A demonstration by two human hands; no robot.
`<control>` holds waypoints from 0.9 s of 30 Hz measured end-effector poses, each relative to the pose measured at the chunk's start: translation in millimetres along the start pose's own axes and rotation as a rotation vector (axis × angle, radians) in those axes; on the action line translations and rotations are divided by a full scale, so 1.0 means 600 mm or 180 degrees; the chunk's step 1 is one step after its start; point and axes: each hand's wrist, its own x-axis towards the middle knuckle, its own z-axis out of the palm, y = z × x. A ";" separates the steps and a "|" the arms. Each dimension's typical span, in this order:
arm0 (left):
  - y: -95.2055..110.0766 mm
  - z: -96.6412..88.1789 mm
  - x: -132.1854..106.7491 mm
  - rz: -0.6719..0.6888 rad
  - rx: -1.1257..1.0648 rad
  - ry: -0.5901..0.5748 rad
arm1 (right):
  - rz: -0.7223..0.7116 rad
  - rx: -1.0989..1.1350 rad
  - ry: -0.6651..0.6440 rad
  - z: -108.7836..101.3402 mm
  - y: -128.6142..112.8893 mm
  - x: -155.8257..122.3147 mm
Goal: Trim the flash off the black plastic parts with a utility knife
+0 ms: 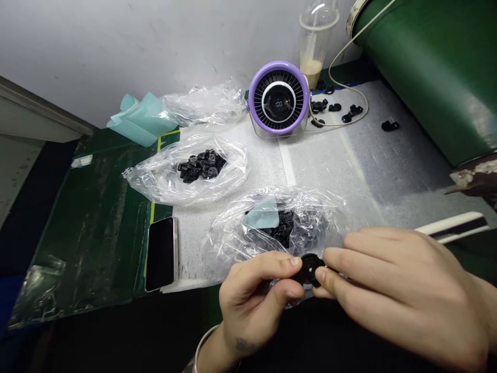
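Pinching a small black part (309, 270) from both sides right now: the left grip (256, 295) has it between thumb and forefinger, and the right grip (407, 292) has its fingertips on the other edge. So both are narrow, closed down on that one roundish piece, which sits right between them, with a tiny pale spot on its face.

Just beyond the left grip there's an open clear bag (227, 238) on the desk (108, 207), loaded with more black pieces (286, 230) plus a blue-green scrap (264, 213) lying on top. Farther out and left of that grip, a second clear bag (155, 178) is spread open around its own black pile (202, 167). A phone (160, 254), screen dark, lies left of the left grip.

Well past both grips stands a purple-rimmed fan (278, 103) with lit digits, then a clear cup (312, 44) with some beige drink at the bottom. Way beyond the right grip, loose black bits (334, 108) are scattered by a pale cable (351, 88), and a big green cylinder (435, 67) takes up that side. Just past the right grip pokes a white bar with a black stripe (454, 226), partly hidden.
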 end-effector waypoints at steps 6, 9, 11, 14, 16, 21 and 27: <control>-0.003 -0.002 0.000 0.0136 0.0054 -0.0010 | 0.0016 0.0030 -0.0009 -0.001 0.001 0.000; -0.004 -0.001 0.001 0.0180 0.0130 0.0038 | 0.0035 0.0007 0.0043 -0.001 -0.001 0.000; -0.005 -0.001 0.001 0.0211 0.0231 0.0063 | 0.0076 -0.0006 0.0069 -0.001 -0.001 0.000; -0.005 -0.002 0.001 0.0270 0.0357 0.0096 | 0.0152 0.0073 0.0005 0.001 -0.001 -0.003; -0.004 -0.002 0.001 0.0317 0.0354 0.0107 | 0.0221 0.0174 -0.0041 0.004 0.001 -0.005; -0.002 -0.001 0.003 0.0407 0.0328 0.0084 | 0.0293 0.0256 -0.0059 0.004 0.004 -0.003; -0.001 -0.004 0.001 0.0398 0.0297 0.0089 | 0.0252 0.0141 0.0116 0.001 -0.006 0.001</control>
